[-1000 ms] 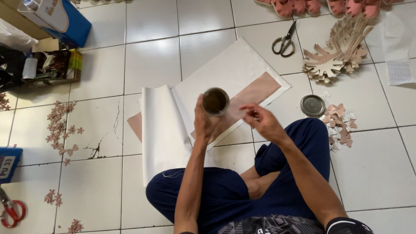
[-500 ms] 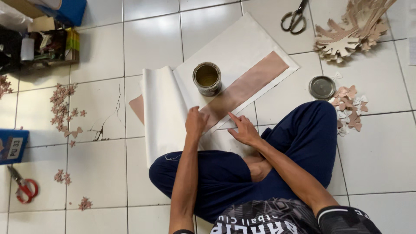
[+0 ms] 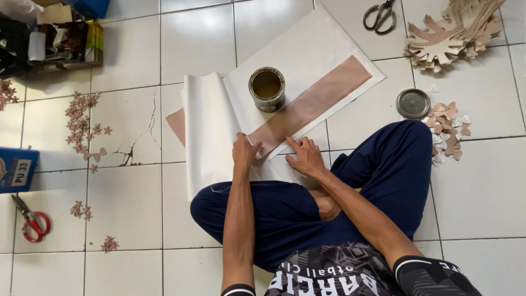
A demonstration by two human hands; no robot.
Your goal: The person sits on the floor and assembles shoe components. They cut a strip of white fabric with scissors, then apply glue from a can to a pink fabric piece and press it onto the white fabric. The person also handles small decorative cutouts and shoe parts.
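White tiled floor [image 3: 137,219]; white sheet [image 3: 307,49], tin lid [image 3: 413,103], black scissors [image 3: 379,15], red-handled scissors [image 3: 32,220]

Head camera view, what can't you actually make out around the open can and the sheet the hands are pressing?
- Open can: its contents; the inside is dark and seen from above only.
- White sheet: its near edge, hidden under the left hand, right hand and legs.
- Brown strip: its left end, covered by the rolled sheet.
- Stack of cutouts: cut off by the top edge.
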